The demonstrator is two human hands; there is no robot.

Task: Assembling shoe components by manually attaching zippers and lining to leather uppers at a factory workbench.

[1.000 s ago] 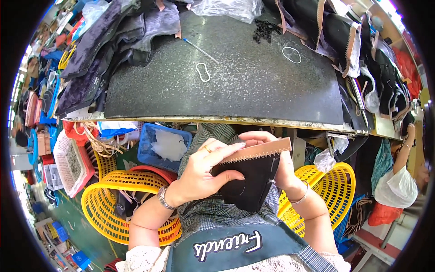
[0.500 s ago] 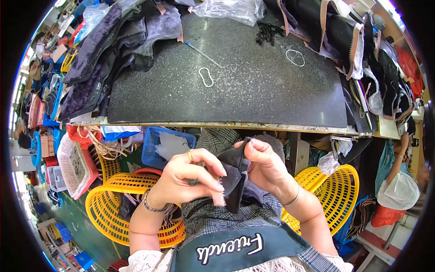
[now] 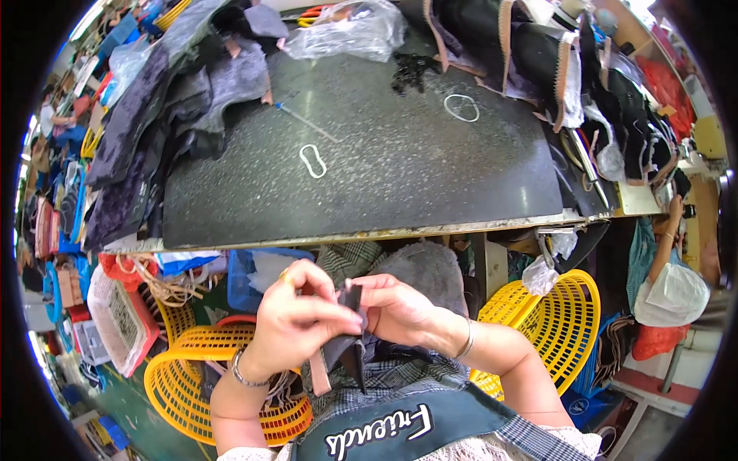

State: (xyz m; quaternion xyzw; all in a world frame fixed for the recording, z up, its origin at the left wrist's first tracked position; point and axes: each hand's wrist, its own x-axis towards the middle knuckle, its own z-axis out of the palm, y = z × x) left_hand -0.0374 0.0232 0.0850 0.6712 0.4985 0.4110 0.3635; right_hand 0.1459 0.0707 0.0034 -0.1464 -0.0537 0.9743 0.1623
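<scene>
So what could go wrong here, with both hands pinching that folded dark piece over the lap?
1. The left hand and right hand grip only the top of the folded dark piece; its lower end hangs free and might slip down between the yellow baskets.
2. It is held below the edge of the black worktable, with no support under it, so the fold could spring open.

One head-worn fisheye view looks steeply down, close over the person's lap; the dark tabletop (image 3: 400, 169) stretches far ahead, and yellow baskets (image 3: 561, 323) curve near the rim.
</scene>
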